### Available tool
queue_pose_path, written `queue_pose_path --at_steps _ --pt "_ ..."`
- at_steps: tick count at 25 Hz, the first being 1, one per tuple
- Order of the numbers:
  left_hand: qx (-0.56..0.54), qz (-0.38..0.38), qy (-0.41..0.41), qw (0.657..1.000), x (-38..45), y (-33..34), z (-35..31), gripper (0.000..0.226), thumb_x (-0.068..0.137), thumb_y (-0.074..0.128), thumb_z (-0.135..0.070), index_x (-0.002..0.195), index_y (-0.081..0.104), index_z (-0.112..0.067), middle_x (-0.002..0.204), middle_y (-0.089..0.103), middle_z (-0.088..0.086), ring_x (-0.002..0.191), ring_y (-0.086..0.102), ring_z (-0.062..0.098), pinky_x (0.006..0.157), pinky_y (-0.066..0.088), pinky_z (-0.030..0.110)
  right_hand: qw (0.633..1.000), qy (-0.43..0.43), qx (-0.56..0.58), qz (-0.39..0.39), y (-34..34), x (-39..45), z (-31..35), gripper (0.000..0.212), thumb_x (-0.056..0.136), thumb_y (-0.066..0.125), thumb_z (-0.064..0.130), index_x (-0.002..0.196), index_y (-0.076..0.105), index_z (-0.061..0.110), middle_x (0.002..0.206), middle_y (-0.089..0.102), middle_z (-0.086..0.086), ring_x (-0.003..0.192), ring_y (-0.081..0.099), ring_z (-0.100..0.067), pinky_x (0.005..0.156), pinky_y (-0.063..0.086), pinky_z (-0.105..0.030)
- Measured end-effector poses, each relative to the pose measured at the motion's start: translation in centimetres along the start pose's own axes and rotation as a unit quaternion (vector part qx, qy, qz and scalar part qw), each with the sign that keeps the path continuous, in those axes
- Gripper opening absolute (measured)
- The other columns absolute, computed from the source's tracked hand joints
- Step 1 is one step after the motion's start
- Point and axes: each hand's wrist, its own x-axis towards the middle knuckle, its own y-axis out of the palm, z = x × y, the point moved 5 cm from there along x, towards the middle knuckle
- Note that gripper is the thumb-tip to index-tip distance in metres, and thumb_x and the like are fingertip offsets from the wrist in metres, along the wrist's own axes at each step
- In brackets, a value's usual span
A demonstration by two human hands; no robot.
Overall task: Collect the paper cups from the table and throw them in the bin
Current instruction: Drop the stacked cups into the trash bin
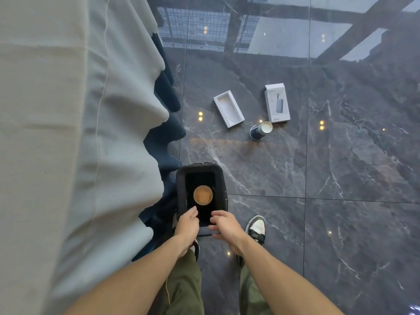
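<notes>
I count 2 paper cups: one cup (203, 195) stands upright inside the black bin (180, 189), mouth up, brownish inside; a second cup (261, 131), dark blue w/ white interior, lies tipped on the marble floor (341, 155) well beyond the bin, just beside a white box (277, 103) w/ a printed device on it. 2 white box parts total, the other an open tray (228, 109) to its left. My left hand (187, 226) and right hand (223, 226) both sit at the bin's near rim, fingers loosely curled, nothing held in either; whether fingertips actually touch the rim I can't tell. Bin's near edge is hidden behind the hands, its bottom too dark to read. Table (56, 133) under a pale cloth fills the left side, top cut off by the frame, blue skirt folds along its edge right against the bin. One shoe (256, 228) visible right of the bin, the other mostly hidden under my left wrist. Open floor to the right and ahead
</notes>
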Motion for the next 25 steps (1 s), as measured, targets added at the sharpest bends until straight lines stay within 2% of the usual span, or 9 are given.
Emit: queue_pose_path --at_steps 3,5,8,9,13,17,19,22,25 --pt "0.064 -0.044 0.058 0.995 -2.3 -0.8 -3.8 0.049 0.109 0.043 -0.016 0.156 0.044 -0.028 0.157 0.05 -0.001 0.144 0.048 0.023 0.118 0.041 0.042 0.999 -0.038 -0.024 -0.014 -2.1 -2.6 2.8 0.039 0.103 0.049 0.011 0.142 0.055 0.011 0.131 0.065 -0.017 0.115 0.067 -0.03 0.098 0.055 -0.045" --pt "0.104 -0.057 0.089 0.989 -4.5 -1.1 -6.7 0.049 0.108 0.047 -0.023 0.157 0.043 -0.029 0.154 0.053 0.003 0.139 0.053 0.026 0.114 0.045 0.043 0.993 -0.078 -0.081 -0.022 -4.0 -4.6 5.0 0.039 0.101 0.053 0.013 0.14 0.057 0.011 0.132 0.066 -0.02 0.113 0.066 -0.027 0.098 0.053 -0.04" --pt "0.168 -0.07 0.158 0.971 -9.6 -1.1 -12.0 0.054 0.106 0.051 -0.025 0.159 0.038 -0.024 0.16 0.045 0.001 0.145 0.046 0.025 0.118 0.038 0.041 0.962 -0.157 -0.218 -0.054 -8.4 -9.4 8.7 0.048 0.098 0.056 0.021 0.145 0.057 0.014 0.143 0.063 -0.009 0.13 0.059 -0.021 0.11 0.044 -0.031" --pt "0.2 -0.074 0.179 0.96 -11.6 -0.9 -13.8 0.057 0.105 0.052 -0.027 0.16 0.036 -0.022 0.163 0.042 0.001 0.147 0.043 0.025 0.119 0.036 0.042 0.945 -0.179 -0.263 -0.068 -10.0 -11.2 9.8 0.05 0.098 0.056 0.025 0.147 0.055 0.015 0.147 0.06 -0.008 0.136 0.055 -0.023 0.112 0.041 -0.032" --pt "0.321 -0.104 0.234 0.912 -20.1 0.7 -19.9 0.068 0.102 0.053 -0.043 0.162 0.029 -0.024 0.169 0.027 0.007 0.154 0.03 0.03 0.121 0.03 0.051 0.866 -0.235 -0.417 -0.145 -16.3 -19.1 13.0 0.059 0.095 0.053 0.041 0.152 0.046 0.026 0.159 0.042 -0.007 0.146 0.036 -0.033 0.117 0.035 -0.051" --pt "0.36 -0.153 0.264 0.882 -27.8 3.6 -24.2 0.076 0.097 0.053 -0.055 0.162 0.028 -0.025 0.171 0.021 0.01 0.156 0.024 0.033 0.122 0.027 0.053 0.803 -0.279 -0.494 -0.182 -21.6 -26.3 14.4 0.062 0.094 0.054 0.045 0.152 0.039 0.028 0.165 0.026 -0.009 0.152 0.018 -0.038 0.12 0.024 -0.061" --pt "0.359 -0.163 0.271 0.878 -29.9 5.2 -25.6 0.078 0.095 0.053 -0.059 0.161 0.03 -0.024 0.172 0.019 0.01 0.157 0.022 0.032 0.124 0.026 0.052 0.795 -0.294 -0.493 -0.195 -23.9 -28.8 15.0 0.066 0.094 0.055 0.045 0.155 0.034 0.03 0.169 0.017 -0.009 0.155 0.011 -0.04 0.121 0.019 -0.064" --pt "0.339 -0.158 0.279 0.884 -31.5 7.3 -27.4 0.08 0.094 0.054 -0.06 0.161 0.031 -0.024 0.171 0.021 0.01 0.157 0.023 0.03 0.124 0.025 0.05 0.799 -0.303 -0.472 -0.215 -27.3 -31.1 16.6 0.071 0.092 0.057 0.046 0.156 0.031 0.03 0.171 0.01 -0.01 0.155 0.01 -0.039 0.122 0.018 -0.063" --pt "0.288 -0.149 0.301 0.897 -32.0 8.6 -29.4 0.075 0.095 0.057 -0.054 0.158 0.036 -0.019 0.164 0.036 0.007 0.151 0.036 0.027 0.121 0.032 0.042 0.804 -0.299 -0.463 -0.223 -30.0 -31.9 18.4 0.077 0.092 0.058 0.047 0.16 0.026 0.027 0.171 0.01 -0.011 0.155 0.014 -0.036 0.122 0.02 -0.06"
